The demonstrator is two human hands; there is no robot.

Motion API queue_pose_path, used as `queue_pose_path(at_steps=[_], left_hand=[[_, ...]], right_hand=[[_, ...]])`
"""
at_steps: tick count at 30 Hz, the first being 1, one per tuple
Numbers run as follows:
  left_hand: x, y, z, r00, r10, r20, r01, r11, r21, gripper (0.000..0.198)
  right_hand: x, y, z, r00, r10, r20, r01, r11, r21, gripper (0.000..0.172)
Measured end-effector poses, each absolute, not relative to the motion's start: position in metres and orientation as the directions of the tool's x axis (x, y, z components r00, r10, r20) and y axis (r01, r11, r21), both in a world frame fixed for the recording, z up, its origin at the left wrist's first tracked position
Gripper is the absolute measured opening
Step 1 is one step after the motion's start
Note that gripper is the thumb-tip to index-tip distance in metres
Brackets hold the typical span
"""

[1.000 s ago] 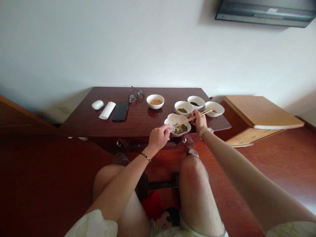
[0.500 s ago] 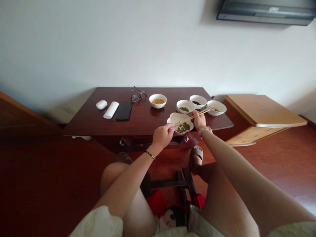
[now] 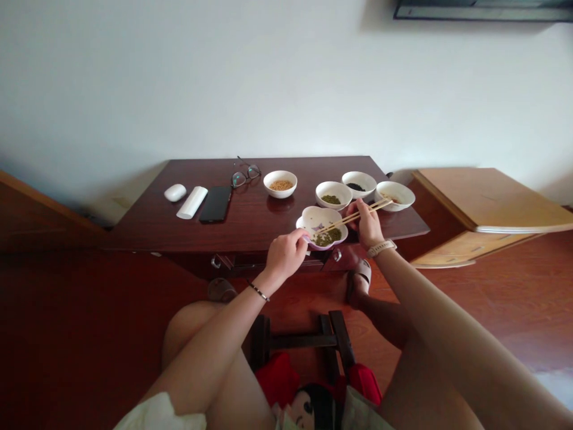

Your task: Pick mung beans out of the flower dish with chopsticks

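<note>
Two hands of yours are occupied at the near edge of the dark reddish-brown wooden bench [image 3: 250, 221]. Your left hand [image 3: 286, 254] pinches the near-left rim of a white, flower-shaped bowl with a purplish edge [image 3: 313, 216]; your right hand [image 3: 364, 224] is closed around a pair of pale, wooden-looking chopsticks [image 3: 336, 224], their tips down inside that bowl, near small green beans [image 3: 329, 237]. The bowl sits by the bench's front edge, in front of the round white bowl of green beans [image 3: 342, 191].

Judging by looks, the bowl is light, stiff and smooth, perhaps breakable, so the lobed rim suits your steadying pinch. The chopsticks should be light and rigid, best held well back from the tips; the beans are likely hard, slick and quick to roll.

Your left fingertips are partly lost at the rim, and your right hand covers part of its own grip. You can't tell whether the tips hold a bean. Farther off, the contents of the rightmost round white bowl [image 3: 405, 192] are hard to make out, and the black wall-mounted device [image 3: 483, 11] is cut off above.
</note>
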State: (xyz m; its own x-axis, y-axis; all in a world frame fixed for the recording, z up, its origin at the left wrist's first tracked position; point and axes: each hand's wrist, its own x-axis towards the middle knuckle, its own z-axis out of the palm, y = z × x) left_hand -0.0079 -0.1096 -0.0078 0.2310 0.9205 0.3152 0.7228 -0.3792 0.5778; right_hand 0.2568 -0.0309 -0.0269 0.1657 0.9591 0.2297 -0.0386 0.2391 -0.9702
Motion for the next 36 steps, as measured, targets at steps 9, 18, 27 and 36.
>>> queue_pose_path(at_steps=[9, 18, 27, 36], left_hand=[[-0.011, -0.112, -0.007, 0.274, 0.908, 0.318, 0.673, -0.417, 0.610, 0.032], [-0.016, -0.112, -0.001, 0.274, 0.916, 0.295, 0.628, -0.402, 0.666, 0.032], [-0.013, -0.112, -0.002, 0.258, 0.918, 0.301, 0.636, -0.396, 0.662, 0.033], [-0.010, -0.113, -0.005, 0.239, 0.921, 0.308, 0.653, -0.387, 0.650, 0.033]], right_hand=[[0.249, -0.041, -0.021, 0.069, 0.966, 0.249, 0.003, 0.249, -0.968, 0.050], [0.253, -0.041, -0.010, -0.010, 0.985, 0.170, -0.046, 0.169, -0.984, 0.042], [0.260, -0.056, 0.009, -0.012, 0.996, 0.091, -0.048, 0.090, -0.995, 0.057], [0.245, -0.048, -0.009, 0.129, 0.991, 0.036, -0.050, 0.043, -0.998, 0.064]])
